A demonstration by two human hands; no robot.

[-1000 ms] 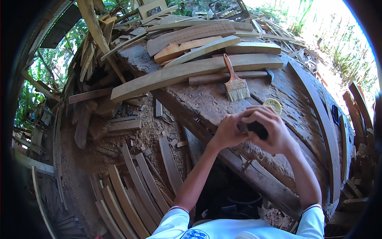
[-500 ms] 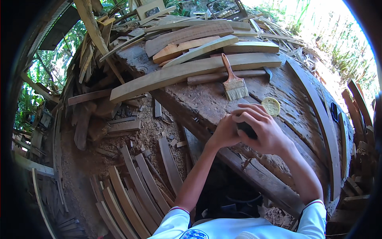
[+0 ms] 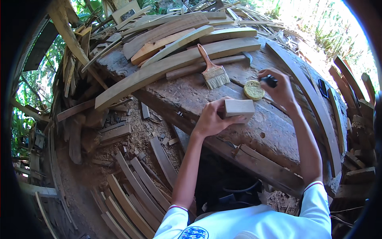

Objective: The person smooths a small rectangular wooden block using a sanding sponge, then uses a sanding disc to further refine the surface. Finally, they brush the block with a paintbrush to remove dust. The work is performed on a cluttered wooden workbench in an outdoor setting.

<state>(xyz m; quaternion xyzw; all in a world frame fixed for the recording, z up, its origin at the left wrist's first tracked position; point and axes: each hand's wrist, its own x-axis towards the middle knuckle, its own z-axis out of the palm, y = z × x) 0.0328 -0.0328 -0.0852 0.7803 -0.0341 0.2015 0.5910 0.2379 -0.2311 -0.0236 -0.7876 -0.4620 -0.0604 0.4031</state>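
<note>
My left hand (image 3: 213, 119) grips a pale rectangular wooden block (image 3: 239, 106), fingers wrapped round its left side and underside, low over the weathered plank bench (image 3: 262, 135). Up and to its right, my right hand (image 3: 277, 85) is closed on a small black object (image 3: 269, 81), too small to name. Beside that hand lies a round yellowish pad (image 3: 254, 90). A wide paintbrush (image 3: 215, 76) with a wooden handle lies farther left on the bench, against a wooden-handled tool (image 3: 184, 73) with a curved metal end.
Long curved boards (image 3: 167, 63) are piled along the bench's back, and a long dark board (image 3: 314, 103) runs down its right. More curved pieces (image 3: 163, 161) lie on the shaving-strewn ground at lower left. Upright offcuts (image 3: 342, 79) crowd the right edge, with greenery beyond.
My hands have separated. My right hand has moved up and right with the black object. My left hand now shows the pale block, formerly hidden. The scene has shifted up and left in view.
</note>
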